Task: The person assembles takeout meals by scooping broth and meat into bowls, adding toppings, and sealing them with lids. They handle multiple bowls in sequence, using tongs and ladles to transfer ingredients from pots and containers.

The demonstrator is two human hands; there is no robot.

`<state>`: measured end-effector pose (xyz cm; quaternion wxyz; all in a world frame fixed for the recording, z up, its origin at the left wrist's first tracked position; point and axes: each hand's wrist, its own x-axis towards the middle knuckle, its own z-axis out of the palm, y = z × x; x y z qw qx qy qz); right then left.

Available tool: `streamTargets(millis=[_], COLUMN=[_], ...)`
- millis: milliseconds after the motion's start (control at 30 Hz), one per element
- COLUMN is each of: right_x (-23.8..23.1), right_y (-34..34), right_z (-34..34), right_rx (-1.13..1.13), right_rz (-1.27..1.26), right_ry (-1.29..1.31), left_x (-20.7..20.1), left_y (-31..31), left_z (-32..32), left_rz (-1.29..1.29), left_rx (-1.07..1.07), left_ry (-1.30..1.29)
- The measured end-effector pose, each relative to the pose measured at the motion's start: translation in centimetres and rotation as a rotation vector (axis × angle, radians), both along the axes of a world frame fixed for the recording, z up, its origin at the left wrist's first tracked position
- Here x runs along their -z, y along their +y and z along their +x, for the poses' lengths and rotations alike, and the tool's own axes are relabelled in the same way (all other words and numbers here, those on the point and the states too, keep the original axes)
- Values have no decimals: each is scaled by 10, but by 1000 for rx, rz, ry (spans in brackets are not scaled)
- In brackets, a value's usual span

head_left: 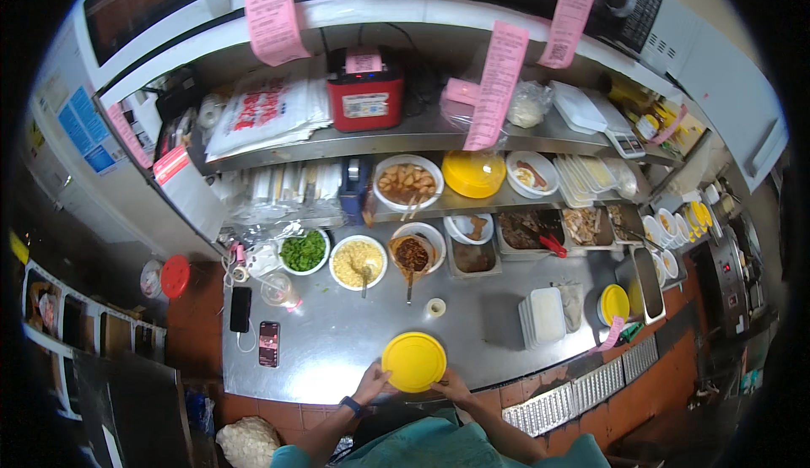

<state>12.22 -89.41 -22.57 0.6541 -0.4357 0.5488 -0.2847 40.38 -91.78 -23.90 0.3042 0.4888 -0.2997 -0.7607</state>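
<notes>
A white bowl (327,253) of chopped greens (302,251) sits on the bench (342,337). A dark phone (240,308) and a lit phone (269,344) lie near its left edge. Above, a red machine (365,101) stands on a shelf (422,135) beside white bags (270,118).

Short sleeves (584,453) finished the creased teal top (422,446), leaving the forearms (510,431) and both hands (372,383) bare. A snug, dark bluish band (351,405), watch-like in shape, circled the left wrist (359,397) just behind the hand.
</notes>
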Motion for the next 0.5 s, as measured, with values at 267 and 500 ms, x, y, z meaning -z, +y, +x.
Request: streamTargets(millis=[267,500], right_x=[-17,-45], right_y=[-16,-55], right_z=[15,-5], right_rx=[0,-360], right_rz=[-268,-329], right_ry=[-195,415], left_x=[-24,-25], left_y=[-2,-30], left_z=[-32,-23], left_rz=[-579,-269], left_rx=[0,140], left_ry=[-40,-33])
